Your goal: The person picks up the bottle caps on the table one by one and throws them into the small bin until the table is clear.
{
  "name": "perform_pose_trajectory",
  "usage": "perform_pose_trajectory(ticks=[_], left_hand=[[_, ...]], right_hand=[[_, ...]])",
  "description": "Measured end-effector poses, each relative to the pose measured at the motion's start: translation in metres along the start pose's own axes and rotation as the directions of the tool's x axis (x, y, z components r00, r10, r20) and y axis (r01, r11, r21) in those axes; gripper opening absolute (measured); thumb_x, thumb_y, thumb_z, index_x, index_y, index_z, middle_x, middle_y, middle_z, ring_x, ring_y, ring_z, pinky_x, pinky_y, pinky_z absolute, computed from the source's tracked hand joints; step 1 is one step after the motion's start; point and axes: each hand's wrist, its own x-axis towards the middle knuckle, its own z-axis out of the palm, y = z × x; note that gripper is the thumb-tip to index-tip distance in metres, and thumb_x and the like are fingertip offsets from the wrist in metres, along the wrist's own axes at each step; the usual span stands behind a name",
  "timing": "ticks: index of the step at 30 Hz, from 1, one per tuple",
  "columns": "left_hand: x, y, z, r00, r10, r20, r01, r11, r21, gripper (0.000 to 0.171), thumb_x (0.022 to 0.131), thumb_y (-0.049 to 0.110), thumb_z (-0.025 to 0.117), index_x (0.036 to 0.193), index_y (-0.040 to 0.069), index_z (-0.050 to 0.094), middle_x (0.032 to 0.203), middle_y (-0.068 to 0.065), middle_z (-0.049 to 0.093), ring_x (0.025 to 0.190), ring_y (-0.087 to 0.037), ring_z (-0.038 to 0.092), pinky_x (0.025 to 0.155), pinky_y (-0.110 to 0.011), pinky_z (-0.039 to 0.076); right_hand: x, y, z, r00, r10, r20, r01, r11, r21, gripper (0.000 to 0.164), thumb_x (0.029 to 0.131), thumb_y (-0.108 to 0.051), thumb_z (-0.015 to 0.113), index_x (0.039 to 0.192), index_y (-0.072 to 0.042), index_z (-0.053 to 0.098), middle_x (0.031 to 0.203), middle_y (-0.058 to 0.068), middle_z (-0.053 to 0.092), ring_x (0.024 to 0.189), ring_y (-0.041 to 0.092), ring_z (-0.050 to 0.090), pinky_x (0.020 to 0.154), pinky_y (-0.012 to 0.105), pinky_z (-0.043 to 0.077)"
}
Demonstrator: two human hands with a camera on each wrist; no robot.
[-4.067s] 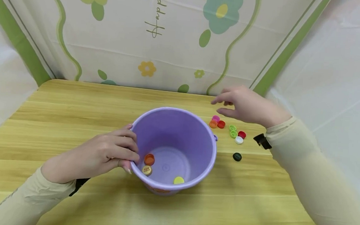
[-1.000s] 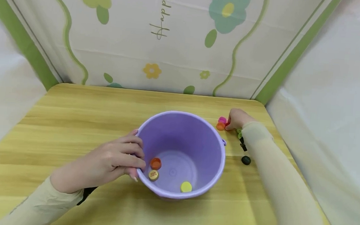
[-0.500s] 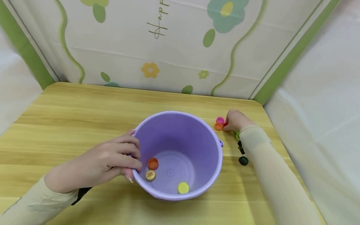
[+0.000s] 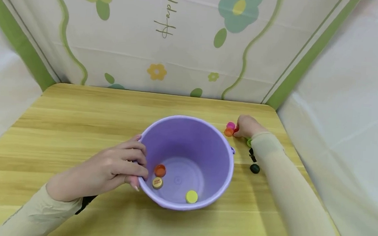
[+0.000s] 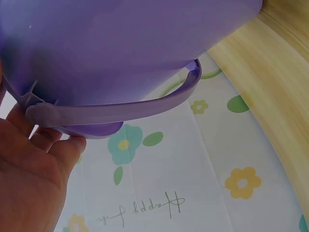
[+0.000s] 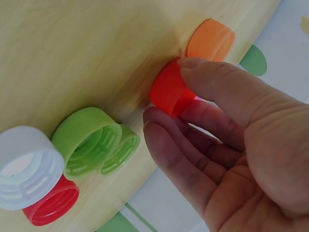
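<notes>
A purple plastic bucket [image 4: 187, 141] stands on the table, its inside visible from above. My left hand [image 4: 110, 165] grips its left rim, fingers over the edge and thumb at the front. In the left wrist view, the bucket's handle [image 5: 120, 113] hangs down along its side. At the right, my right hand [image 4: 247, 125] is down on the table. Its thumb and fingers pinch a red bottle cap [image 6: 169, 89], with an orange cap [image 6: 210, 41] close beside it. Inside the bucket are a dark orange cap [image 4: 160, 170], a tan cap [image 4: 157, 182] and a yellow cap [image 4: 191, 196].
Near my right hand lie a pink cap [image 4: 231, 125], green caps [image 6: 87, 140], a white cap [image 6: 29, 169], another red cap [image 6: 53, 203] and a black cap [image 4: 255, 168]. A flowered cloth [image 4: 187, 41] rises behind the wooden table [image 4: 110, 109].
My right hand came down from above the caps to the red cap and has stayed there over the last second. My left hand keeps its hold on the bucket rim.
</notes>
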Motion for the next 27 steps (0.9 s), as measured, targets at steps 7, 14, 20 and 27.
perform_pose_trajectory(ticks=[7,14,20,27], left_hand=[[0.001,-0.001,0.001,1.000,-0.007,0.007,0.007,1.000,-0.009,0.023,0.095,0.033,0.059,0.100,0.014,0.072,0.097,0.003,0.062,0.104,-0.022,0.053,0.118,-0.050,0.026],[0.000,-0.002,0.001,1.000,-0.015,0.020,0.015,1.000,-0.010,0.021,0.092,0.032,0.064,0.101,0.015,0.072,0.098,0.004,0.063,0.105,-0.022,0.053,0.118,-0.051,0.025],[-0.001,-0.001,0.000,1.000,-0.019,0.011,0.019,1.000,-0.008,0.023,0.094,0.034,0.061,0.101,0.015,0.072,0.098,0.004,0.062,0.104,-0.022,0.053,0.118,-0.051,0.025],[-0.002,0.000,0.000,1.000,-0.026,0.002,0.026,1.000,-0.001,0.024,0.094,0.034,0.059,0.100,0.015,0.072,0.098,0.004,0.062,0.102,-0.022,0.053,0.118,-0.052,0.025]], right_hand=[[-0.006,0.002,0.000,1.000,0.001,0.007,-0.001,1.000,-0.007,0.014,0.087,-0.011,0.075,0.090,0.000,0.067,0.083,0.010,0.064,0.076,0.025,0.056,0.069,0.034,0.051],[-0.023,0.006,-0.013,0.995,-0.088,-0.057,0.087,0.996,-0.007,0.018,0.086,-0.013,0.074,0.096,0.002,0.074,0.087,0.011,0.069,0.081,0.027,0.060,0.074,0.040,0.054],[-0.050,-0.005,-0.041,0.958,-0.202,-0.204,0.210,0.977,0.021,0.030,0.089,-0.014,0.074,0.113,0.003,0.071,0.100,0.015,0.072,0.090,0.029,0.067,0.082,0.046,0.056],[-0.088,-0.038,-0.067,0.890,-0.264,-0.370,0.298,0.954,0.036,0.031,0.093,-0.019,0.071,0.118,-0.002,0.070,0.093,0.009,0.072,0.084,0.026,0.069,0.077,0.045,0.058]])
